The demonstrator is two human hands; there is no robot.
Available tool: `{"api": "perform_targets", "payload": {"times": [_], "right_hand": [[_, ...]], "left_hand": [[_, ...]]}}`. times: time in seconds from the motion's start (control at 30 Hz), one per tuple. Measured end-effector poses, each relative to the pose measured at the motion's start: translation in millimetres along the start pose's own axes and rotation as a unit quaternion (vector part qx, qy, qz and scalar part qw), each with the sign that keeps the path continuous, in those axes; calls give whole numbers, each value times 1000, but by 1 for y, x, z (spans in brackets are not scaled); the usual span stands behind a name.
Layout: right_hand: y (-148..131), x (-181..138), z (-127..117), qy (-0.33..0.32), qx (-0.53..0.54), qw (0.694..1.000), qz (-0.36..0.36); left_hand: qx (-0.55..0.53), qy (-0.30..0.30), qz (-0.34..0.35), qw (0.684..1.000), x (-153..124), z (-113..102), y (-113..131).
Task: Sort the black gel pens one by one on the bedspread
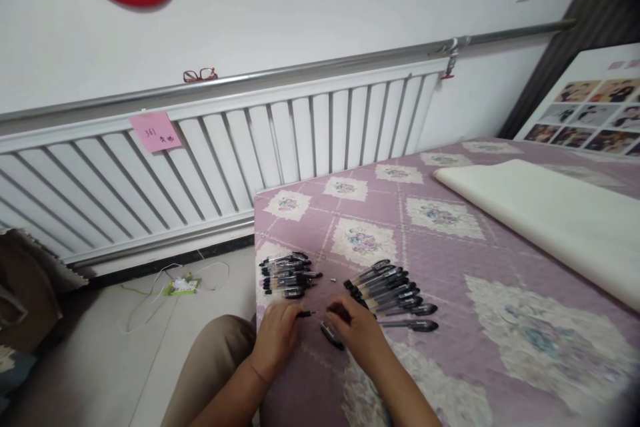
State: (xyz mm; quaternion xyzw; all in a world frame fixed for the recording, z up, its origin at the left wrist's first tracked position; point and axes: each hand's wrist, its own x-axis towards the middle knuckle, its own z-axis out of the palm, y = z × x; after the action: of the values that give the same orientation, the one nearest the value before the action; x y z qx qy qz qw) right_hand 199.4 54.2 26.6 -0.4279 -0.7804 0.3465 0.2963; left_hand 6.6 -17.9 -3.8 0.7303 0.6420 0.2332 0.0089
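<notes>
My left hand [276, 337] rests on the purple quilted bed cover [450, 260], fingers closed round a small black pen part [306, 313]. Close beside it, my right hand [356, 332] grips a black pen piece [332, 335], fingers curled. One pile of black pens [287, 273] lies just beyond my left hand. A second fanned row of black pens [393, 293] lies to the right of my right hand. A tiny loose piece [333, 277] sits between the two piles.
A rolled white sheet [545, 213] lies across the bed at right. A white radiator cover [225, 153] with a pink note [155, 131] lines the wall. Red glasses [200, 74] sit on the ledge. A cable and power strip [183, 285] lie on the floor.
</notes>
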Motion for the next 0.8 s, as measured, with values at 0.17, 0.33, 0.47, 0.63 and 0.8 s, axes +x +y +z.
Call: {"api": "perform_targets", "payload": {"times": [0.17, 0.33, 0.47, 0.63, 0.8], "right_hand": [[-3, -12, 0, 0, -17, 1000, -24], [2, -19, 2, -3, -85, 995, -60], [1, -22, 0, -13, -117, 990, -71], [-2, -22, 1, -16, -139, 986, -91], [3, -22, 8, -13, -166, 978, -126]], "left_hand": [[-6, -5, 26, 1000, -3, 0, -1], [1, -14, 41, 999, -2, -4, 2], [-2, -21, 51, 998, -1, -5, 4], [5, -33, 56, 998, 0, -5, 4], [-2, -48, 60, 997, 0, -6, 4]]}}
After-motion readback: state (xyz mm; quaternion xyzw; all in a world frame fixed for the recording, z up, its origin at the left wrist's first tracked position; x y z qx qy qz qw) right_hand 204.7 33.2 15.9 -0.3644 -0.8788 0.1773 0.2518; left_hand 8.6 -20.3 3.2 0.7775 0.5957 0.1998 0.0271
